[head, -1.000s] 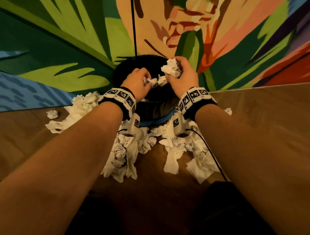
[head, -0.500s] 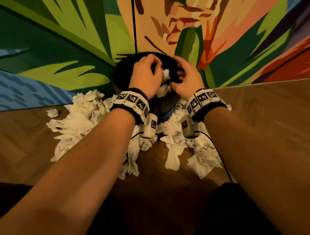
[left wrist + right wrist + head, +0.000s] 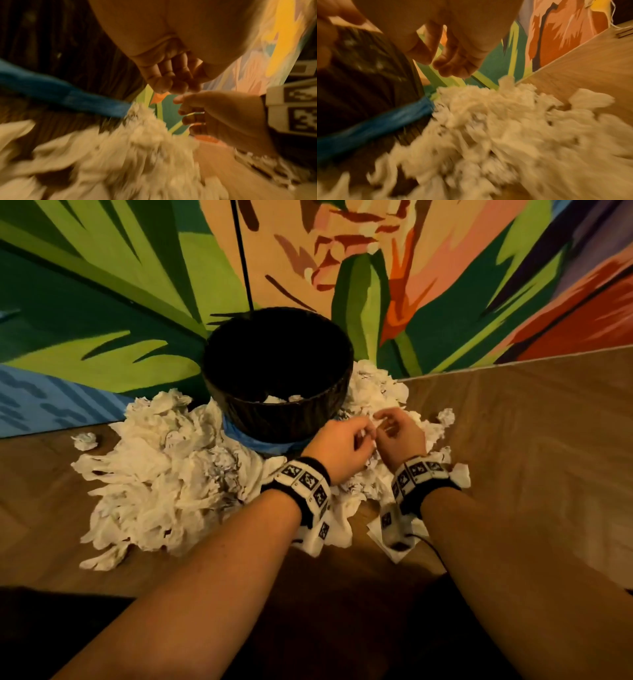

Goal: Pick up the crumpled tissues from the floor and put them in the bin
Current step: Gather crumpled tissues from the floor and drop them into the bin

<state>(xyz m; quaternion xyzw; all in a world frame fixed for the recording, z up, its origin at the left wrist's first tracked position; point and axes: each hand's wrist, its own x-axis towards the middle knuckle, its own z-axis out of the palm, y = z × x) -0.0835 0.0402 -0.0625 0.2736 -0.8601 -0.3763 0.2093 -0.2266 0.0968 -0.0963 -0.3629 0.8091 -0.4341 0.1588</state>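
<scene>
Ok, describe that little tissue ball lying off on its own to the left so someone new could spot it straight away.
Start at the black bin against the painted wall. Go left past the big heap of tissues to the floor by the blue patch of wall. The small crumpled ball lies there alone, separated from the heap by bare wood floor.

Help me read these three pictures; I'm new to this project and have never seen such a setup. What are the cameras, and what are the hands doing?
A person wears three cameras: one on the head, one on each wrist, strapped on with patterned bands. The head view looks down at a black bin against a painted wall, with crumpled tissues heaped on the wooden floor around it. The left hand and right hand are low beside the bin, fingers curled over the heap. The blurred wrist views show no tissue gripped in either.
</scene>
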